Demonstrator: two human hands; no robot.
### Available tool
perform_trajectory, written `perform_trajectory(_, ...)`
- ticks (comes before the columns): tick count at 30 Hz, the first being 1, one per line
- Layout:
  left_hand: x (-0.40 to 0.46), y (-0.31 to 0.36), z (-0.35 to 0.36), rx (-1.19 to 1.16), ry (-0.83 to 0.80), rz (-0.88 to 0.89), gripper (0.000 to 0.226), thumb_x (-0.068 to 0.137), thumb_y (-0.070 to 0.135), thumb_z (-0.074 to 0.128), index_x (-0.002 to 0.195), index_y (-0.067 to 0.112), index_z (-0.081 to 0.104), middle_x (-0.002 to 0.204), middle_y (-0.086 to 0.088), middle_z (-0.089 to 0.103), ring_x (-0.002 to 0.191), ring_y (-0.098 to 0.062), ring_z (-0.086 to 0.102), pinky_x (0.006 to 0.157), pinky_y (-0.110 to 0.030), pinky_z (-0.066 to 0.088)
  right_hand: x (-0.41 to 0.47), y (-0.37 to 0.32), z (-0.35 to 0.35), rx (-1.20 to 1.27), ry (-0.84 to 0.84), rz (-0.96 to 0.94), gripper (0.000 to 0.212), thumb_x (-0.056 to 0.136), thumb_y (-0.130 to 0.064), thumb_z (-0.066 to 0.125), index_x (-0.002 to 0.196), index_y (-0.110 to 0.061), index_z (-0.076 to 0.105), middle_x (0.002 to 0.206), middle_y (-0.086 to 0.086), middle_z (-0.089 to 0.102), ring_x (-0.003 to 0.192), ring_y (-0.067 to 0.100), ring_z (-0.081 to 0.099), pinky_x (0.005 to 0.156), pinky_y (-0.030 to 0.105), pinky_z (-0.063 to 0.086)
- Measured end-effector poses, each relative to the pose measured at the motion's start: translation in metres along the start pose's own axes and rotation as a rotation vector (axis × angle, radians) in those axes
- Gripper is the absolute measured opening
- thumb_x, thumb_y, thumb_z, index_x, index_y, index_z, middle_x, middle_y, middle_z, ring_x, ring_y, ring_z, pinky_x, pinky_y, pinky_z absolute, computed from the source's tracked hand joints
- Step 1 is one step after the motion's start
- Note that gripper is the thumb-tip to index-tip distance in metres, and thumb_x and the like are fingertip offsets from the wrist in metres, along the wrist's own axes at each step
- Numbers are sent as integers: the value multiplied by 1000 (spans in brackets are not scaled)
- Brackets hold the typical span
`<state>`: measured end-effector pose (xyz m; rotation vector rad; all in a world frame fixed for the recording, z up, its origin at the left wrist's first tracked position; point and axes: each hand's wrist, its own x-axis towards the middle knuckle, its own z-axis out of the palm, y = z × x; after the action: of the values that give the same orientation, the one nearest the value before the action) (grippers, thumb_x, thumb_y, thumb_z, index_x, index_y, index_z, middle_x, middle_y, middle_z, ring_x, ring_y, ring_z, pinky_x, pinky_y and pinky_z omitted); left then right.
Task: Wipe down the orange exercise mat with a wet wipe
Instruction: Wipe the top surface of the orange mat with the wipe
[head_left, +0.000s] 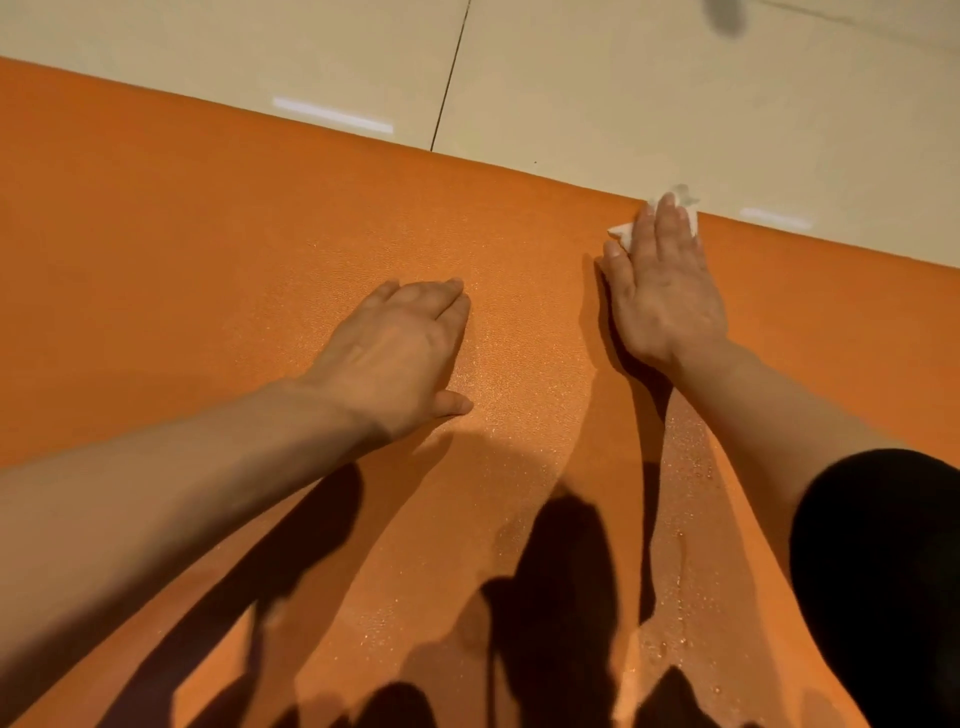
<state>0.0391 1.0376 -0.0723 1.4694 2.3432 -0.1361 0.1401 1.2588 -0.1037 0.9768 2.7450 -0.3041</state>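
Head view: the orange exercise mat (208, 249) is lying flat on a pale tiled floor (623, 93) and filling most of the frame. Its far edge is running as a straight diagonal from the upper left down toward the right, so its long axis is lying left to right across the scene, tilting nearer at the right; neither end is showing.

The right hand (665, 291) is reaching out to that far edge with fingers straight and together, pressing flat on a white wet wipe (623, 232). The wipe is sitting right at the mat's far edge, its corners poking out to the left of the fingers and beyond the fingertips, onto the tile.

The left hand (400, 353) is resting palm down on the mat, nearer and to the left, fingers relaxed and holding nothing, well apart from the wipe.

A glistening wet streak (680, 545) is trailing along the mat near the right forearm. A black sleeve (883, 571) is covering the right upper arm.
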Motion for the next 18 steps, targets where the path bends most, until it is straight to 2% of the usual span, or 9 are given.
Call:
perform_trajectory(3,-11,-8,2,19,-22,-24,103,80,64,60,154,13,10,162,-3,8,147,-19,12,121,-35,7,-4,-36,7,14,11,0,70,101,-49,3,153,-3,-7,161,15,-13,148,24,-14,121,38,-6)
perform_trajectory(7,-22,-15,1,39,-45,-59,104,79,65,60,154,13,11,161,-3,10,147,-20,14,121,-36,9,-15,-99,24,35,22,-230,69,101,-48,5,153,-3,-5,161,16,-10,149,26,-11,122,39,-3)
perform_trajectory(10,-30,-16,4,24,-40,-91,102,79,65,60,153,13,14,158,-3,21,144,-20,21,120,-37,12,-22,-131,33,39,-16,-369,65,103,-46,7,154,-7,-3,162,12,-11,149,22,-13,122,37,-4)
perform_trajectory(12,-35,-14,6,20,-31,-113,99,80,64,60,153,13,15,157,-3,23,143,-20,22,120,-37,13,-24,-133,31,36,-42,-428,63,104,-45,9,154,-10,-4,162,9,-13,148,19,-14,121,35,-6)
perform_trajectory(15,-39,-7,8,31,-41,-132,97,84,60,57,154,13,8,161,-3,11,146,-19,15,120,-37,8,-27,-107,26,-20,-56,-484,65,103,-49,8,154,-13,-9,161,5,-16,148,16,-15,121,34,-6)
perform_trajectory(18,-40,6,10,19,-35,-123,91,89,57,54,154,14,8,162,-3,7,147,-19,12,119,-36,5,-37,-68,23,-67,-40,-424,67,100,-52,4,153,-15,-14,160,5,-19,147,17,-18,122,36,-5)
